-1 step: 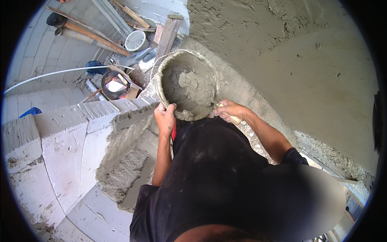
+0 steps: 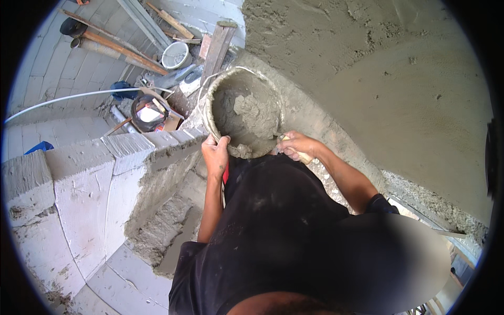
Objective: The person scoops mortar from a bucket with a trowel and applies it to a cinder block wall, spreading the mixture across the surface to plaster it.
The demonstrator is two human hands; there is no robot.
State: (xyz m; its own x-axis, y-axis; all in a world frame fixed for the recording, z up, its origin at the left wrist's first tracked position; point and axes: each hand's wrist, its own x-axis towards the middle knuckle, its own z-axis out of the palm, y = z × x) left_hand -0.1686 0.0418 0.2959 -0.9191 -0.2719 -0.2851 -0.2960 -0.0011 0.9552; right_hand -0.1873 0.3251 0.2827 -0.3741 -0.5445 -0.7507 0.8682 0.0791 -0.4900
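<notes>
A mortar-caked bucket [image 2: 206,107] is tipped toward me, with lumps of wet grey mortar [image 2: 247,115] inside. My left hand [image 2: 215,152] grips its near left rim, thumb over the edge. My right hand [image 2: 296,144] is at the near right rim, shut on a tool with a wooden handle [image 2: 306,156]. The tool's working end is hidden inside the bucket. My black shirt fills the lower middle of the view.
A freshly plastered grey wall [image 2: 399,94] curves along the right. A white block wall [image 2: 84,178] smeared with mortar stands at the left. Below lie a small white bucket [image 2: 176,54], a black bucket [image 2: 148,111], wooden planks [image 2: 218,44] and a white pipe [image 2: 68,97].
Almost nothing differs. The bucket and both hands sit very slightly lower in the view; both grips are the same.
</notes>
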